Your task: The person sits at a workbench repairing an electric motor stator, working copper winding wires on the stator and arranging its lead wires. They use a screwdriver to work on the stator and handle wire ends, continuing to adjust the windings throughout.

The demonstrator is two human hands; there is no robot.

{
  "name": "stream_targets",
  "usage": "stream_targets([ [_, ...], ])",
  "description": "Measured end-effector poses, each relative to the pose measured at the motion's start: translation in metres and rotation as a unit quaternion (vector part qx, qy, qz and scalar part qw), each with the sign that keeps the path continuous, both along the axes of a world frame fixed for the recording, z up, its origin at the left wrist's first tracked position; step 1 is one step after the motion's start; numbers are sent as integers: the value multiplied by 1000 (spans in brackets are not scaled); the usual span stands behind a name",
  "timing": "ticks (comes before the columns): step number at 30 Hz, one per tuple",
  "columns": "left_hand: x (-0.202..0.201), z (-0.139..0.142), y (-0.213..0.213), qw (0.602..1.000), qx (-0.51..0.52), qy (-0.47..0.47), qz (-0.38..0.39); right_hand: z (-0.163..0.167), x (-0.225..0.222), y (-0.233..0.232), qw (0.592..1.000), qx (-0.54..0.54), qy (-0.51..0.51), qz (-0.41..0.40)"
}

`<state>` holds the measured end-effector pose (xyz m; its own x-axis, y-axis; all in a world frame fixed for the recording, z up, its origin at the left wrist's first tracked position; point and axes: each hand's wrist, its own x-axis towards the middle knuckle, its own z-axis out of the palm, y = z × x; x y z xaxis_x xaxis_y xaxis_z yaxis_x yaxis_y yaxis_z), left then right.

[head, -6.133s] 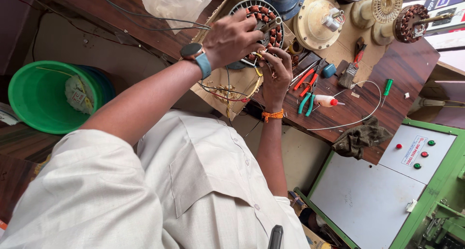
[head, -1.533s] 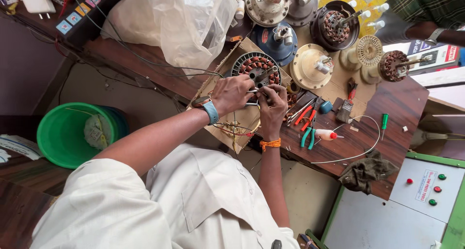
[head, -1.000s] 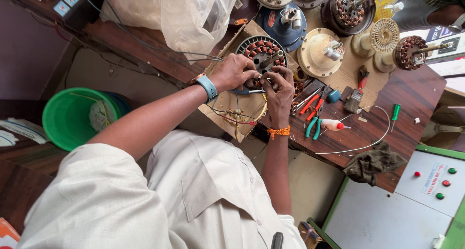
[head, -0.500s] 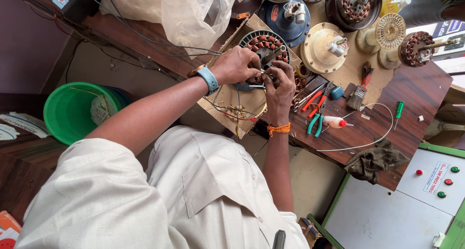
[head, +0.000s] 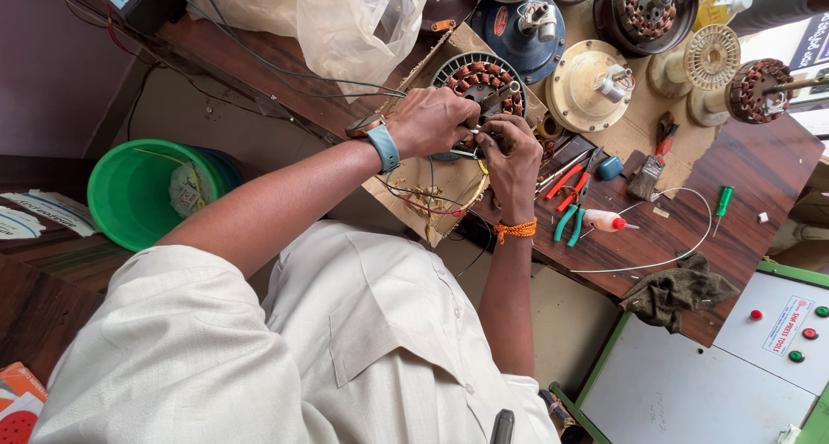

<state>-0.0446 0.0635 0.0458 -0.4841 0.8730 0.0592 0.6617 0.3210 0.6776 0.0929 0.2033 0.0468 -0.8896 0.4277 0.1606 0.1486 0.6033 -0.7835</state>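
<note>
Hands meet over a wound stator at the workbench's near edge. Left hand, wearing a blue wristband, curls closed on its near rim, steadying it; right hand pinches something thin at the stator's five o'clock, too small to identify. Firm bracing and small fingertip movements would serve best. Pliers lie at three o'clock, motor housings beyond.
</note>
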Motion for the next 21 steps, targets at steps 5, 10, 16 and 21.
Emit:
stream_targets([
  [5,12,-8,1,998,4,66,22,-2,0,-1,999,31,1,-12],
  [10,19,-26,6,997,26,67,36,-4,5,4,999,36,22,31],
  [16,6,-6,11,995,44,83,-30,17,-2,17,986,131,-1,101],
  [21,5,3,12,998,38,49,-13,11,-7,24,990,84,-11,115],
])
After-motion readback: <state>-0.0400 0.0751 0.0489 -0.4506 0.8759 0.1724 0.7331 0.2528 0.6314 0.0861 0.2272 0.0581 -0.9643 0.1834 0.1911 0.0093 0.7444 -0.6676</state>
